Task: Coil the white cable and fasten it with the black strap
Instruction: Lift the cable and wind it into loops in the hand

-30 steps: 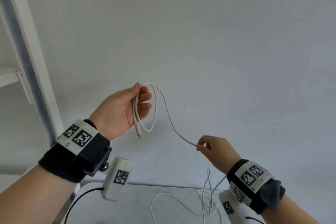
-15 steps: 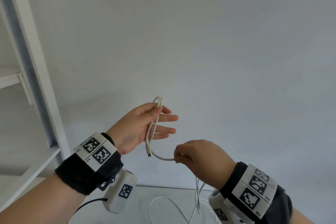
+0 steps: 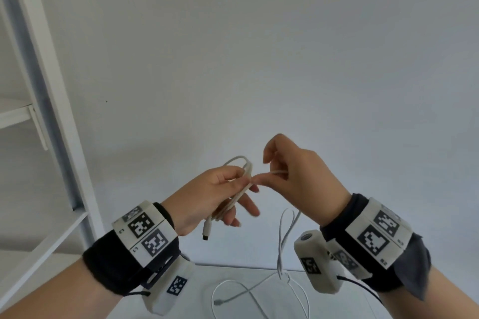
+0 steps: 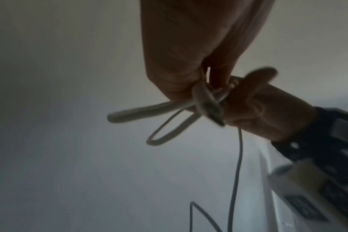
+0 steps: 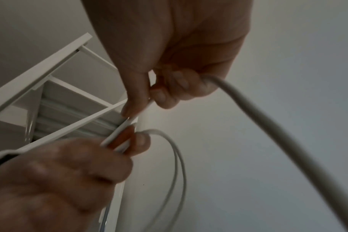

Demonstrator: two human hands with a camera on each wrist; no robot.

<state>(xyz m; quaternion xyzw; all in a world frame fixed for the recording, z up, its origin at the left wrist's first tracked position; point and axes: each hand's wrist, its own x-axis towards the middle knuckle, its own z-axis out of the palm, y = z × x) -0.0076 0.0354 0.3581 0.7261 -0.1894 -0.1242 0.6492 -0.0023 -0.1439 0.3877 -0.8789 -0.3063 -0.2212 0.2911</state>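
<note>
Before a grey wall (image 3: 285, 46), both hands (image 3: 207, 197) (image 3: 298, 179) pinch the white cable (image 3: 234, 204).

White shelving unit (image 3: 39, 101) stands against pale wall (image 3: 285, 46).
Its shelves sit left; a white tabletop (image 3: 124, 311) lies below.

The white cable (image 3: 234, 206) has a smooth, matt plastic-looking jacket, and the plug (image 3: 207, 228) at its end is smooth white plastic with a small dark tip. The wrist bands (image 3: 118, 264) look like soft black cloth, matt; a grey cloth sleeve (image 3: 412, 270) shows at the right wrist. On the bands sit hard white plastic-looking housings (image 3: 317, 261) carrying flat printed black-and-white markers (image 3: 153, 241). The shelf unit (image 3: 51, 101) is smooth, painted white. The worktop (image 3: 197, 300) is pale and smooth. The wall (image 3: 285, 46) is plain, matt, pale.
</note>
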